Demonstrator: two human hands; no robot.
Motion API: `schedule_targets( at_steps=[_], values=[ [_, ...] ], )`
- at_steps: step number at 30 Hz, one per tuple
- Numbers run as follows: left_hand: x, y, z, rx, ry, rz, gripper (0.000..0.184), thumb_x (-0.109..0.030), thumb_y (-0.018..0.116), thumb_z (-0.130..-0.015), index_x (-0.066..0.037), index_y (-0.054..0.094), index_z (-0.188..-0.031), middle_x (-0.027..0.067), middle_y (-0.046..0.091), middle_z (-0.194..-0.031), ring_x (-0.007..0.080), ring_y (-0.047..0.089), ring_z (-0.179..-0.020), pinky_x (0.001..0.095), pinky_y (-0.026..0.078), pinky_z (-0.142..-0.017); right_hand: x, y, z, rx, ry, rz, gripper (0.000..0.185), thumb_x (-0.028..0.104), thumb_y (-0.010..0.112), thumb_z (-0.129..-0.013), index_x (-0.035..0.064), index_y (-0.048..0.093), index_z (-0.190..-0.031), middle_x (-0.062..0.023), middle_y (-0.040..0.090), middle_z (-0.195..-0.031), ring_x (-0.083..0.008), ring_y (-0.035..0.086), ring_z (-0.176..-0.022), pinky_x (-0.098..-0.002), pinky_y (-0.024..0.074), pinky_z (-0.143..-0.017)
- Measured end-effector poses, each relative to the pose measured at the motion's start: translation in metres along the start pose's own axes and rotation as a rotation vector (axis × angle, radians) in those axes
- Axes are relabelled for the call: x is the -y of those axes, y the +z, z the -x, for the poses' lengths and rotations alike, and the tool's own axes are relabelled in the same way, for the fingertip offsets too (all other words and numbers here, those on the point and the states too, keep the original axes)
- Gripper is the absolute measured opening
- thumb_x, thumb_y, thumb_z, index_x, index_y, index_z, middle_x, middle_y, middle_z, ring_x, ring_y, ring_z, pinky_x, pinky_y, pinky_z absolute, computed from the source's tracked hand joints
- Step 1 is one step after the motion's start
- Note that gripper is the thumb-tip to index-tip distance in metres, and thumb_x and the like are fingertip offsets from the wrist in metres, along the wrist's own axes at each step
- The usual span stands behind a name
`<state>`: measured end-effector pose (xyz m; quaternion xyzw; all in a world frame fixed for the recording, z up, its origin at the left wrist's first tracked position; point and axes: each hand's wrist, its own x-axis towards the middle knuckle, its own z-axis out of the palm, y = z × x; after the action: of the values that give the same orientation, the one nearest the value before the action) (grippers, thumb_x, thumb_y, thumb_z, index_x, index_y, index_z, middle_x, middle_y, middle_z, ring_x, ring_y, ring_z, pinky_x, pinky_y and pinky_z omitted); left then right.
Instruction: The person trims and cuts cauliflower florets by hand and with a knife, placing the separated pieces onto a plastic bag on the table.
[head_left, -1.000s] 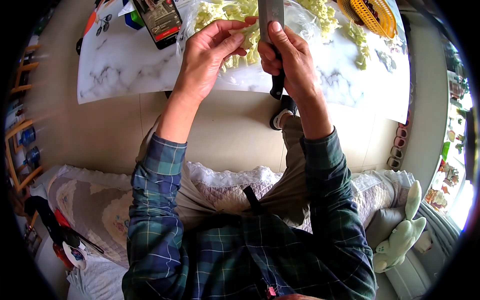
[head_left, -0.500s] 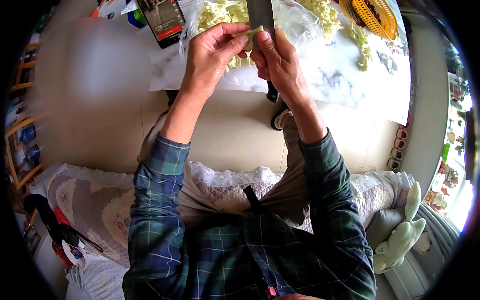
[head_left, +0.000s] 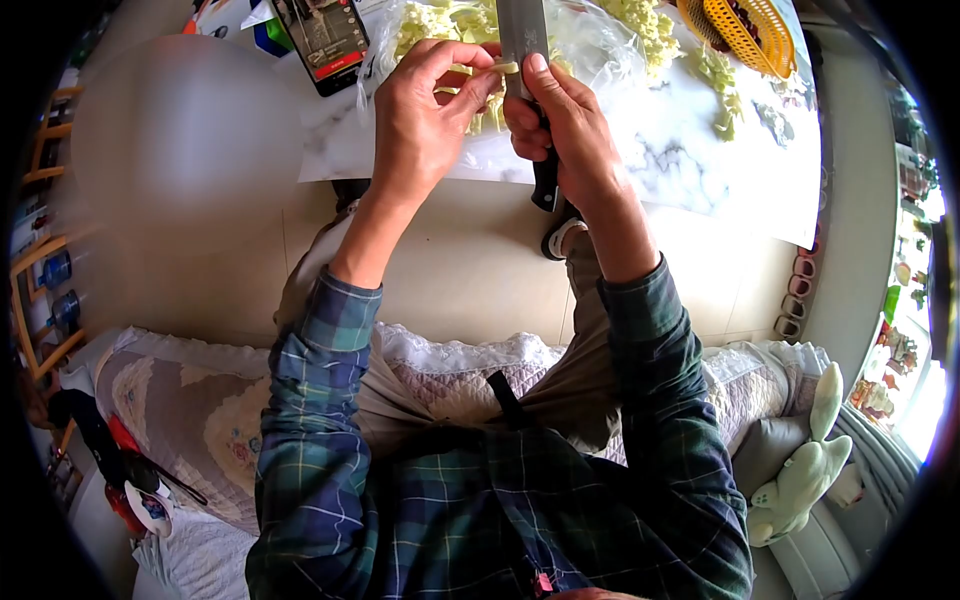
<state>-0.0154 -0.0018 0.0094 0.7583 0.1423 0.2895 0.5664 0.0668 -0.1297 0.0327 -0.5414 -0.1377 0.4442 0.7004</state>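
My right hand (head_left: 563, 125) is closed around a kitchen knife (head_left: 523, 32), its blade pointing away from me and its black handle showing below the fingers. Between thumb and fingers, my left hand (head_left: 425, 105) pinches a small pale piece of cauliflower (head_left: 506, 68) against the blade's left side. Beneath and beyond both hands, cauliflower florets (head_left: 428, 28) lie in a clear plastic bag (head_left: 605, 50) on the marbled white table. The hands partly cover those florets.
A phone (head_left: 322, 42) with a lit screen stands at the table's back left. More florets (head_left: 645, 35) and trimmed pieces (head_left: 722, 90) lie to the right, near a tilted yellow basket (head_left: 755, 38). The table's front edge (head_left: 660, 200) runs below my hands.
The larger cauliflower piece between my hands now shows only as a thin bit at the blade. My left hand has turned slightly, and the knife sits a little lower.
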Motion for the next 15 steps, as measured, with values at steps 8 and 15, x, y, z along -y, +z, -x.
schedule_targets(
  at_steps=[8, 15],
  values=[
    [-0.006, -0.010, -0.006, -0.056, -0.246, 0.475, 0.020, -0.012, 0.063, -0.091, 0.001, 0.054, -0.104, 0.0068, 0.057, -0.096, 0.0176, 0.066, -0.082, 0.0281, 0.058, -0.062, 0.006, -0.013, -0.005, -0.030, -0.064, -0.129, 0.041, 0.037, 0.044, -0.101, 0.0055, 0.054, -0.125, 0.0033, 0.041, -0.065, -0.0038, 0.029, -0.051, -0.0181, 0.0278, -0.046],
    [-0.006, -0.008, -0.011, -0.098, -0.072, -0.067, 0.038, -0.020, 0.064, -0.092, 0.003, 0.056, -0.121, 0.0057, 0.063, -0.091, 0.0088, 0.061, -0.071, 0.0222, 0.049, -0.057, 0.010, -0.019, -0.002, 0.059, -0.021, -0.116, 0.042, 0.037, 0.043, -0.101, 0.0053, 0.053, -0.126, 0.0036, 0.040, -0.063, -0.0040, 0.028, -0.051, -0.0193, 0.0268, -0.045]
  ],
)
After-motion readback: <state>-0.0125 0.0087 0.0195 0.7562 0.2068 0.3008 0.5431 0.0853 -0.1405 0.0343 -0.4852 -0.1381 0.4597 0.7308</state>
